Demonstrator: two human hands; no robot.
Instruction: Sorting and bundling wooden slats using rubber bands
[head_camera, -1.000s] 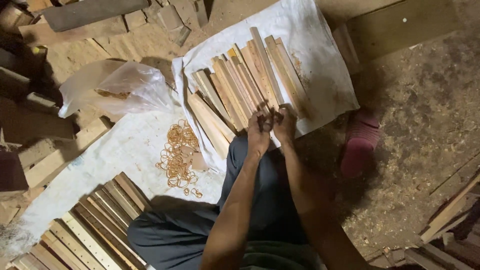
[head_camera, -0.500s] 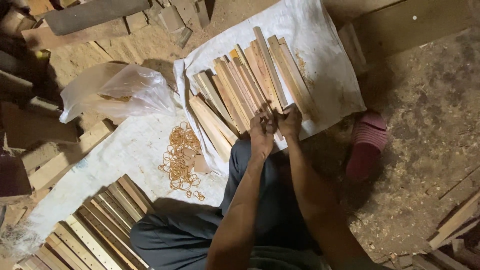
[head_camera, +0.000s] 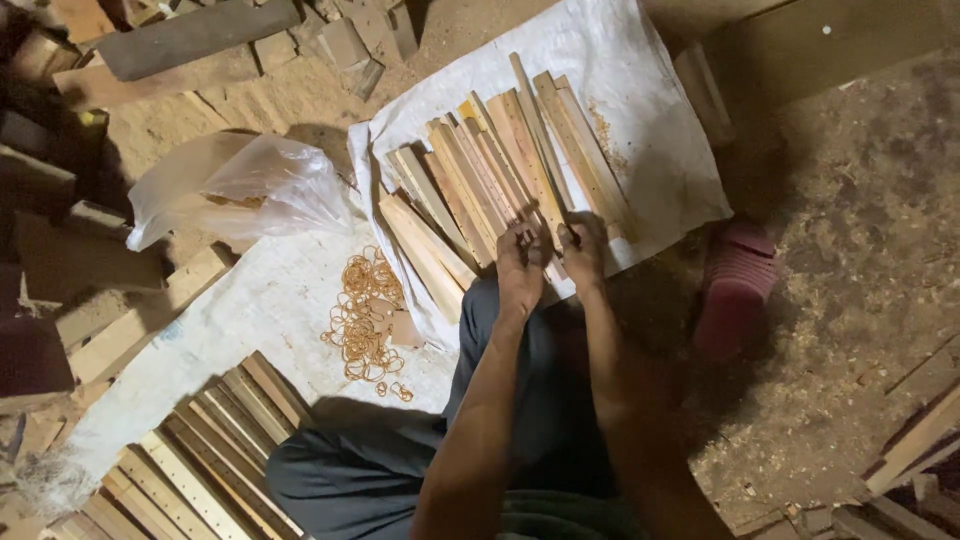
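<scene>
I see a white sack sheet (head_camera: 650, 120) under the wooden slats (head_camera: 500, 170); left hand (head_camera: 520, 265) and right hand (head_camera: 583, 250) pinch slat ends together; judging gathering a bundle; rubber bands (head_camera: 365, 310) lie left of grip; next needs one.

Wooden slats (head_camera: 500, 190) lie on a sheet (head_camera: 650, 120); rubber bands (head_camera: 365, 315), seemingly loose, lie to their left.

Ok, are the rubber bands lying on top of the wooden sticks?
No, the rubber bands lie in a loose heap on the white sheet, to the left of the wooden sticks.
</scene>
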